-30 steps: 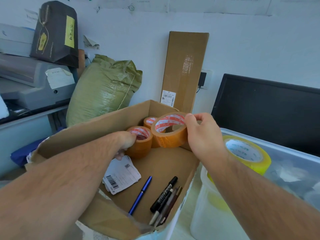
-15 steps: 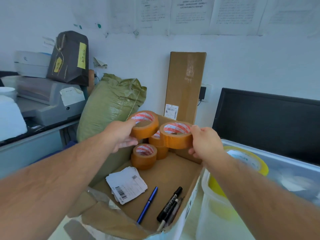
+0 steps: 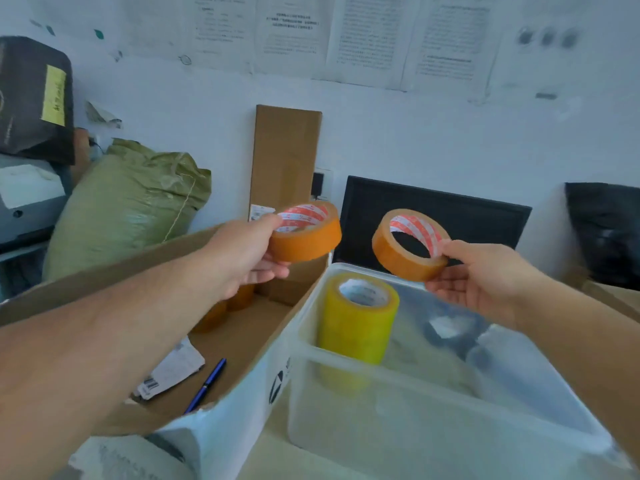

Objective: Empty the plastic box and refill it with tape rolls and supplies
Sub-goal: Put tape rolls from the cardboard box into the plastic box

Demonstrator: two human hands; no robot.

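Open cardboard box (image 3: 104,271) sits left, with the clear plastic box (image 3: 415,427) just beside it on the right. Yellow tape stack (image 3: 356,323) stands upright in the plastic box's far-left corner; the dark blurry stuff beside it is possibly bags. Left hand (image 3: 242,258) grips left orange roll (image 3: 304,237) above the cardboard box's far-right corner. Right hand (image 3: 481,282) pinches right orange roll (image 3: 408,251), tilted, over the plastic box's far rim. Blue pen (image 3: 207,382) lies in the cardboard box.

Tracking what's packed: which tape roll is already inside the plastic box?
The yellow tape roll, upright near the plastic box's left wall. The left hand and right hand each hold an orange tape roll aloft.
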